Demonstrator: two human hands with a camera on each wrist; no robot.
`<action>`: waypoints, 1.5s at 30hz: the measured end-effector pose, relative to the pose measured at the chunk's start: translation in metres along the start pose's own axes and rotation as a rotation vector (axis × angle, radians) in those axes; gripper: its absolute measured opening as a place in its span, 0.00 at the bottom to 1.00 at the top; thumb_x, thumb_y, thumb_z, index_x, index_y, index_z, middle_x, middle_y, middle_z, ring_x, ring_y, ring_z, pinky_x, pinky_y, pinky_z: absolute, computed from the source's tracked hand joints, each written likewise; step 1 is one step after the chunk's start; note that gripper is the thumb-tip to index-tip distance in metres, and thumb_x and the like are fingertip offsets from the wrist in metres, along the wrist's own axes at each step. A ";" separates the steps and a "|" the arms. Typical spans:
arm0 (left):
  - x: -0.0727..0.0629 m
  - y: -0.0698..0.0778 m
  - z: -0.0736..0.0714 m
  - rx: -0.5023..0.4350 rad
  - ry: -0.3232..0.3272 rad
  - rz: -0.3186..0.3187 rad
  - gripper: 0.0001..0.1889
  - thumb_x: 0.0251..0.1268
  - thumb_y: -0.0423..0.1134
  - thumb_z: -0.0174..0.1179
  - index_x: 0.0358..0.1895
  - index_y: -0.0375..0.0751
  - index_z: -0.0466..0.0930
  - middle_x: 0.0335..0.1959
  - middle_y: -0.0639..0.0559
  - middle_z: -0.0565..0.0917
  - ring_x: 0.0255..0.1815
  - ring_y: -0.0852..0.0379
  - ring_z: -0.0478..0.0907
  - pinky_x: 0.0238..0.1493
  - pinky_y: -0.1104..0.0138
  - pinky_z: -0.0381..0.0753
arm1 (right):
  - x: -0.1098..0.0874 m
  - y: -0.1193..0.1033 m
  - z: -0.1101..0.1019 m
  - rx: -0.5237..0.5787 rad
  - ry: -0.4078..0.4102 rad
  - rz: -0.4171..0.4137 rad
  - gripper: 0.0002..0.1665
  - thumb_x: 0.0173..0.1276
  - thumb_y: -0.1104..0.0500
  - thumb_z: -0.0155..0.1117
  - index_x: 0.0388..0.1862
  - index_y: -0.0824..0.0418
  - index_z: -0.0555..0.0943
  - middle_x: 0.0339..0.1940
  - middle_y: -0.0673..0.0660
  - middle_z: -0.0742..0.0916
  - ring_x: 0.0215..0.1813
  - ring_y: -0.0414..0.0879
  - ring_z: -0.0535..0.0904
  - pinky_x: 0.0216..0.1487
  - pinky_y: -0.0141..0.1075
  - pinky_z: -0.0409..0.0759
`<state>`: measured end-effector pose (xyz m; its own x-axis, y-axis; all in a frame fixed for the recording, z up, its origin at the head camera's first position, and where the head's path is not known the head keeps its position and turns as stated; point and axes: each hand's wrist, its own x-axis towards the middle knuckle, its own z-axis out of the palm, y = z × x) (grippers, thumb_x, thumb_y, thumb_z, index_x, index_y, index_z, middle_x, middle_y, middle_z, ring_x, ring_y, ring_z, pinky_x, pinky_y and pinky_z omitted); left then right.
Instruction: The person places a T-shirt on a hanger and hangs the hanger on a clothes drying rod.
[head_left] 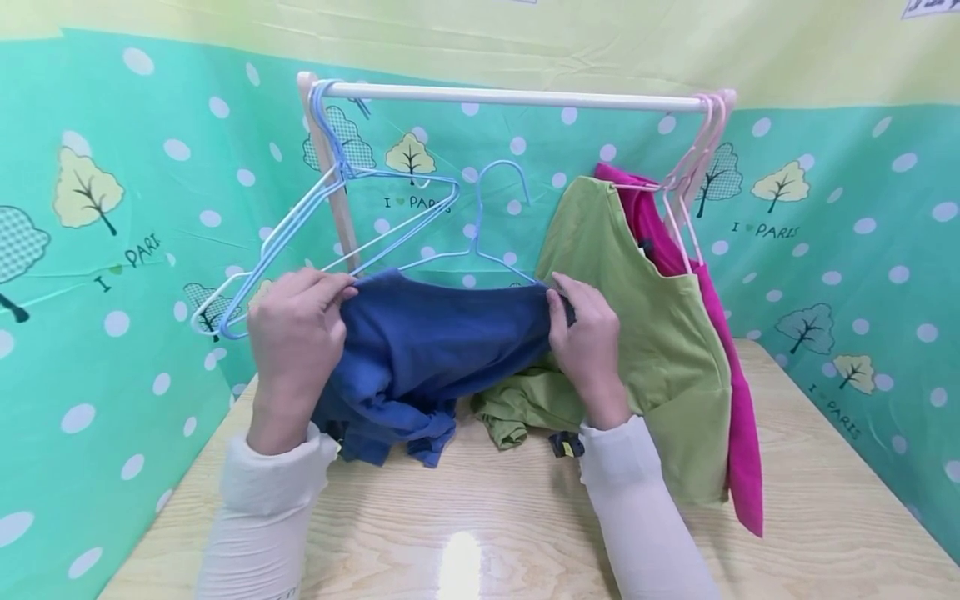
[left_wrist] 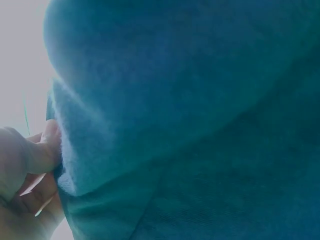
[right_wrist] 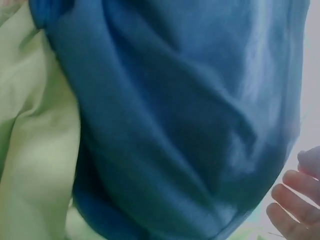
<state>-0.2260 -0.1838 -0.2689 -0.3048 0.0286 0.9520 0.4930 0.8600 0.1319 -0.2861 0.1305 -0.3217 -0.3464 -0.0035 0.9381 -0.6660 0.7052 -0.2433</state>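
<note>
A blue shirt [head_left: 450, 333] hangs stretched between my two hands, its lower part bunched near the table. The left hand [head_left: 300, 325] pinches its left shoulder; in the left wrist view, thumb and fingers [left_wrist: 47, 145] meet at the cloth's edge. At the other shoulder, my right hand [head_left: 588, 333] holds the fabric between thumb and forefinger. A light-blue hanger [head_left: 477, 225] rises from the neckline, its hook free of the rail and its arm ends hidden at the shoulders. Blue cloth [right_wrist: 175, 120] fills most of the right wrist view.
A rack with a white rail [head_left: 517, 97] stands behind. Several blue and white hangers [head_left: 281, 225] hang at its left end. On pink hangers [head_left: 693, 175] at the right hang a green top [head_left: 660, 358] and a magenta one [head_left: 742, 450]. The wooden table [head_left: 420, 533] lies beneath.
</note>
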 end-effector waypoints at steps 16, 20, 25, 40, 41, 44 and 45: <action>-0.008 0.014 0.012 0.045 -0.032 -0.104 0.08 0.70 0.28 0.61 0.37 0.34 0.91 0.31 0.41 0.87 0.33 0.39 0.82 0.31 0.48 0.81 | 0.031 -0.060 0.031 0.444 -0.179 0.410 0.13 0.76 0.57 0.65 0.43 0.66 0.89 0.32 0.60 0.90 0.34 0.48 0.86 0.39 0.37 0.84; -0.010 0.020 0.015 0.072 -0.029 -0.134 0.09 0.72 0.28 0.60 0.37 0.33 0.90 0.31 0.40 0.87 0.33 0.39 0.82 0.32 0.47 0.82 | 0.043 -0.072 0.041 0.718 -0.219 0.670 0.15 0.76 0.56 0.65 0.46 0.68 0.88 0.34 0.62 0.88 0.38 0.52 0.88 0.45 0.38 0.87; -0.011 0.024 0.017 0.091 -0.030 -0.160 0.09 0.71 0.27 0.59 0.36 0.33 0.90 0.32 0.41 0.87 0.32 0.39 0.81 0.32 0.48 0.82 | 0.054 -0.084 0.048 0.904 -0.265 0.867 0.17 0.78 0.55 0.62 0.46 0.69 0.86 0.37 0.62 0.87 0.44 0.55 0.87 0.51 0.41 0.86; -0.010 0.034 0.008 0.111 -0.222 -0.244 0.05 0.68 0.29 0.65 0.39 0.32 0.90 0.32 0.41 0.85 0.31 0.39 0.82 0.28 0.47 0.81 | 0.083 -0.111 0.068 1.189 -0.136 1.376 0.08 0.79 0.67 0.56 0.48 0.70 0.81 0.45 0.67 0.83 0.48 0.55 0.86 0.52 0.43 0.86; -0.009 0.034 0.007 0.105 -0.237 -0.253 0.05 0.68 0.29 0.65 0.39 0.32 0.90 0.31 0.41 0.85 0.31 0.39 0.82 0.27 0.47 0.81 | 0.084 -0.112 0.069 1.192 -0.127 1.388 0.07 0.79 0.67 0.55 0.47 0.69 0.81 0.45 0.67 0.83 0.50 0.57 0.86 0.52 0.44 0.86; -0.008 0.037 0.004 0.090 -0.294 -0.291 0.05 0.67 0.30 0.67 0.40 0.32 0.90 0.33 0.41 0.86 0.30 0.38 0.84 0.28 0.47 0.81 | 0.086 -0.114 0.071 1.186 -0.127 1.396 0.07 0.81 0.66 0.53 0.44 0.67 0.78 0.43 0.65 0.82 0.57 0.60 0.83 0.55 0.45 0.85; -0.008 0.038 0.002 0.082 -0.318 -0.306 0.05 0.67 0.30 0.67 0.41 0.32 0.90 0.33 0.40 0.86 0.31 0.38 0.84 0.28 0.47 0.82 | 0.086 -0.114 0.072 1.181 -0.131 1.392 0.06 0.81 0.65 0.53 0.43 0.66 0.77 0.42 0.64 0.82 0.57 0.61 0.83 0.55 0.45 0.84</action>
<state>-0.2068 -0.1499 -0.2717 -0.6685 -0.0891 0.7384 0.2784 0.8906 0.3595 -0.2870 -0.0014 -0.2309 -0.9965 -0.0100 -0.0835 0.0744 -0.5676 -0.8200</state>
